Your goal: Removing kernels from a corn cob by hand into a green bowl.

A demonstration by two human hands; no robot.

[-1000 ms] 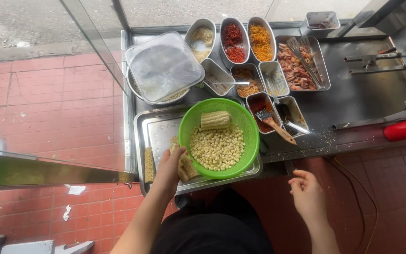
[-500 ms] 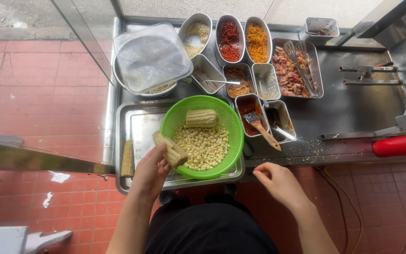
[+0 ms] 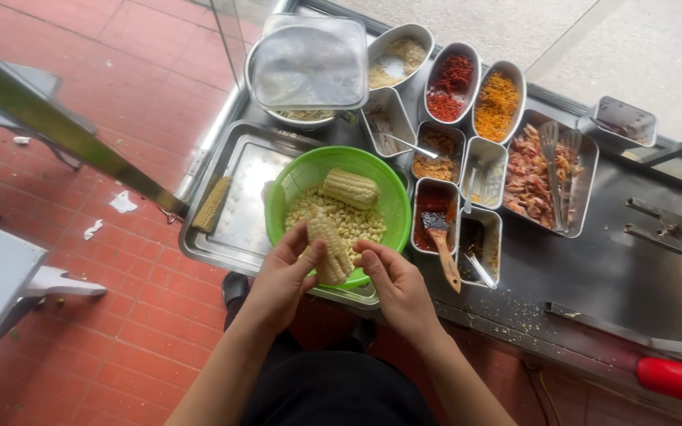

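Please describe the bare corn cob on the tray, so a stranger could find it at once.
Start at the green bowl of loose kernels. Left of it, on the metal tray, a stripped corn cob lies alone near the rim. Unlike the cob in the hands and the one inside the bowl, nothing touches it.

Both forearms come up from bottom of frame, bare, converging toward centre. Left hand (image 3: 284, 272): palm facing inward, fingers curled, thumb up and pressed fwd, gripping w/ fingertips. Right hand (image 3: 392, 284): just beside the left, nearly touching it, palm turned toward it, fingers bent, thumb (image 3: 369, 254) pointing at left thumb. Wrists roughly level, slightly cocked. Hands close together, well ahead of torso.
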